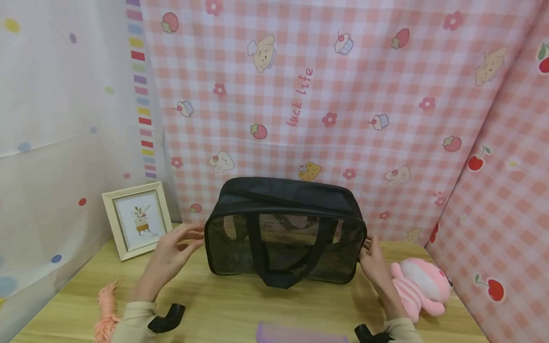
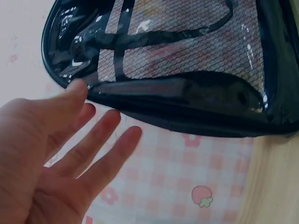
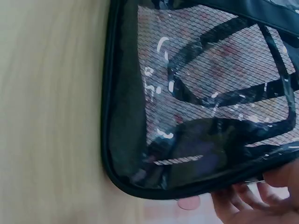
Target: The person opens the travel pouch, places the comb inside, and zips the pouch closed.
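A black bag with clear front panel, mesh inside and a hanging front strap handle stands upright on the wooden table. At its left side is my left hand, fingers loosely spread and holding nothing; in the left wrist view the thumb tip overlaps the bag's dark edge. My right hand is at the opposite side, its fingers partly hidden behind the bag's edge. In the right wrist view those fingers curl against the side, thumb close to the rim beside a small shiny piece.
A framed plant picture leans at the back left. Peach yarn lies at the front left, a purple comb at the front edge. A pink plush toy lies beside my right forearm. Checked cloth hangs behind the bag.
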Available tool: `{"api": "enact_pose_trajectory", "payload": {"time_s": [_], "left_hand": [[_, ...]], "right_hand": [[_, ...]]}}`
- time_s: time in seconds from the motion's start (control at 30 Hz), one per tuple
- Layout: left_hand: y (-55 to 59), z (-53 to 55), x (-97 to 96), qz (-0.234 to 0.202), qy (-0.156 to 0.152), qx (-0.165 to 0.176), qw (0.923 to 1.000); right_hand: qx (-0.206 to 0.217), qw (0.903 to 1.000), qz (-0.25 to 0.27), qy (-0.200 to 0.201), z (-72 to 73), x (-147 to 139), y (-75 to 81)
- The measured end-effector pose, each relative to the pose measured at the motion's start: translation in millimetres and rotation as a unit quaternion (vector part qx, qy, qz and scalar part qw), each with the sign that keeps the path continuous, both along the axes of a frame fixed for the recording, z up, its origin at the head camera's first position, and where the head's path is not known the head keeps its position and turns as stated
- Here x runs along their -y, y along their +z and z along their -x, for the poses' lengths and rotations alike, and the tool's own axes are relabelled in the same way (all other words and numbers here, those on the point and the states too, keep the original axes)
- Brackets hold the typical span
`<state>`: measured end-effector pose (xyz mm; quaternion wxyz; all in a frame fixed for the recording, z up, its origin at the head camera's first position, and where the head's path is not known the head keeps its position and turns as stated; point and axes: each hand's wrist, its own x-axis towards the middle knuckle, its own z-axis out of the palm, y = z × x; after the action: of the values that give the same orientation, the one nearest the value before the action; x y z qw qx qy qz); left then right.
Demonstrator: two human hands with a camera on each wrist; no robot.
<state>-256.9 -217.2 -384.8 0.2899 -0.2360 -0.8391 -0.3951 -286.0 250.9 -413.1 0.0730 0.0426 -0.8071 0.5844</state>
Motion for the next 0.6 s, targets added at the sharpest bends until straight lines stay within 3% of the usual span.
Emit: {"api": "enact_pose_trajectory", "payload": {"time_s": [0.17, 0.27, 0.43, 0.6], "left_hand": [[-3.8, 4.1, -6.8, -0.020, 0.006, -0.039, 0.9990], [-7.0, 8.1, -12.2, -0.044, 0.001, -0.054, 0.9976], [-12.9, 13.9, -20.5, -0.086, 0.000, -0.080, 0.9931], [-16.6, 16.6, -23.8, -0.090, 0.025, -0.103, 0.9903]], "right_hand": [[-0.017, 0.9961, -0.002, -0.087, 4.6, 0.4, -5.1], [-0.004, 0.9931, 0.020, -0.115, 4.5, -1.9, -5.0], [0.020, 0.9848, 0.093, -0.145, 2.5, -3.5, -0.9], [-0.004, 0.9622, 0.213, -0.169, 2.9, -2.2, 1.4]]}}
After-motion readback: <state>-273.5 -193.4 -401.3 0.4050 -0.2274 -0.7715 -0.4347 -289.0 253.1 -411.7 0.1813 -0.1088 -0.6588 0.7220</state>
